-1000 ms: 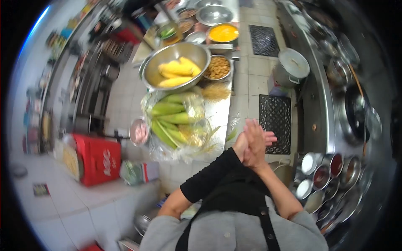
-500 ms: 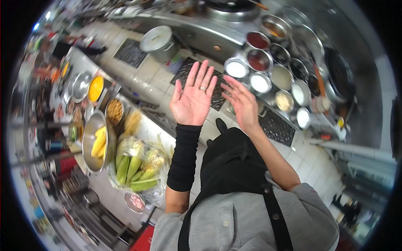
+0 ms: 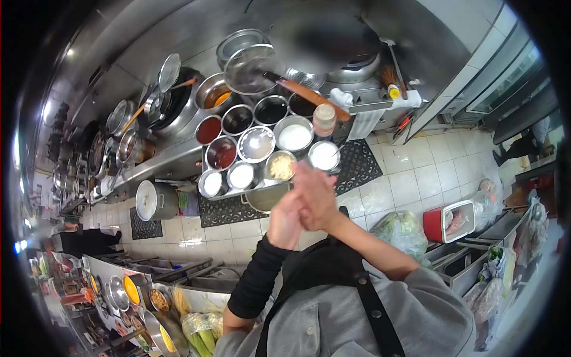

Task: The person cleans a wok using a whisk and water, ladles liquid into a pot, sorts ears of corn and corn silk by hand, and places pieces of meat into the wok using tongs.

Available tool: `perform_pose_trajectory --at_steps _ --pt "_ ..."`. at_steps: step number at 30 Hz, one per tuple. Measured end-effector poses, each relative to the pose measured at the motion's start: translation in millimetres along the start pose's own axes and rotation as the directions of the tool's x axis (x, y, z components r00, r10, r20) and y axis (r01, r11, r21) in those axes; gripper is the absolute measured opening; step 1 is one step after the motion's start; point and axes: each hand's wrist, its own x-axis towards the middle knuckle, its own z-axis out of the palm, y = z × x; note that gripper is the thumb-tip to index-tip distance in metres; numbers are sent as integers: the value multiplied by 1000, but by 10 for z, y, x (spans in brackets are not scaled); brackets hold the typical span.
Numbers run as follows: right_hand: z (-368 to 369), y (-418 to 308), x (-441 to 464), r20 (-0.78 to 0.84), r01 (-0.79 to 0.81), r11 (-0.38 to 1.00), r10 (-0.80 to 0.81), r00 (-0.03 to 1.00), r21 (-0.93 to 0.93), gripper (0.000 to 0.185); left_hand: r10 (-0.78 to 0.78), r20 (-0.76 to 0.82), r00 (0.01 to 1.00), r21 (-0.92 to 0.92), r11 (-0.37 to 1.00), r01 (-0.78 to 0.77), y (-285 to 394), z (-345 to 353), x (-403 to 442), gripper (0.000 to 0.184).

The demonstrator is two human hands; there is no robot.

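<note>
My left hand (image 3: 286,218), below a black sleeve on the forearm (image 3: 257,282), meets my right hand (image 3: 319,197) in front of my black apron. The palms are pressed together, with the right fingers stretched out flat across the left hand. Nothing shows between them, though the inner faces are hidden. Just beyond the fingertips stands a metal pot of pale chopped bits (image 3: 281,166). To its right is a pot of white contents (image 3: 324,156) with a spoon in it.
Several seasoning pots, including one of red sauce (image 3: 221,153), line the counter edge. A wooden-handled tool (image 3: 312,95) lies behind them. A lidded stockpot (image 3: 156,201) stands on the floor. Bagged corn (image 3: 202,333) is at lower left, a red cooler box (image 3: 437,225) at right.
My hands have come together from being held apart with palms showing. The view has turned right, so the seasoning pots now sit ahead and the corn has shifted to lower left.
</note>
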Motion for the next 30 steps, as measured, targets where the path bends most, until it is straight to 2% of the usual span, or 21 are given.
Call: perform_pose_trajectory --at_steps 1,3,4,5,6,8,9,11,12,13,17,19,20,21,22,23,24,26,27,29,30 --pt "-269 252 45 11 -104 991 106 994 -82 58 -174 -109 979 -23 985 173 -65 116 226 57" --pt "-656 924 35 -116 -147 984 135 984 -98 53 -80 52 995 218 974 66 -83 623 615 53" --pt "-774 1350 -214 -156 -235 955 263 952 179 47 -50 153 987 325 946 -2 -65 865 840 51" --pt "-1033 1542 -222 -78 -424 857 464 883 293 36 -28 272 962 452 886 -102 -33 958 1054 47" --pt "-1237 1800 -199 85 -749 632 750 656 199 31 -94 315 944 416 908 -49 47 1065 1245 47" --pt "-1513 2430 -488 189 -827 544 805 562 141 35 -226 385 895 330 939 95 166 1276 1505 47" --pt "-1595 2658 -659 133 -783 614 772 621 95 36 -178 280 943 406 912 51 118 1328 1614 46" --pt "-1689 3067 -842 47 -664 748 663 747 -6 38 -76 267 961 745 648 -156 137 1297 1928 45" --pt "-1714 3173 -849 53 -677 729 684 728 -100 36 -28 275 961 862 449 -234 171 1252 2072 45" --pt "-1733 3246 -860 53 -682 705 702 710 -194 34 -51 261 964 884 414 -217 226 1240 2211 44" --pt "-1716 3587 -1137 145 -614 681 708 691 -400 30 -170 287 943 882 431 -191 309 1116 2986 42" --pt "-1740 3681 -1216 261 -713 534 845 467 -454 29 -105 353 930 786 572 -233 44 917 3601 43" --pt "-1741 3766 -1212 300 -741 458 887 350 -491 29 -111 325 939 581 807 -105 -248 797 3969 42" --pt "-1724 3839 -1345 282 -785 483 873 398 -388 33 -156 206 966 466 884 43 -324 817 4276 39" --pt "-1740 3954 -1442 266 -815 508 856 443 -279 37 -16 116 993 353 935 -27 -640 741 4612 34" --pt "-1716 4007 -1283 286 -936 267 938 198 -229 46 -26 -32 999 326 945 35 -909 664 4909 34" --pt "-1684 4143 -1287 287 -927 312 925 248 -206 48 -75 -214 974 289 947 137 -1087 607 5123 39" --pt "-1572 4435 -1415 300 -909 392 893 337 -144 51 54 -425 904 409 902 138 -1579 315 5475 57" --pt "-1520 4629 -1394 329 -933 327 907 264 -153 50 125 -502 856 468 872 148 -1594 260 5511 63" --pt "-1298 5042 -1143 249 -985 -64 968 -22 159 44 283 -617 734 580 794 181 -1630 186 5571 75" --pt "-1187 5253 -1047 247 -916 -260 951 -187 307 41 307 -658 687 603 762 236 -1641 127 5617 78"
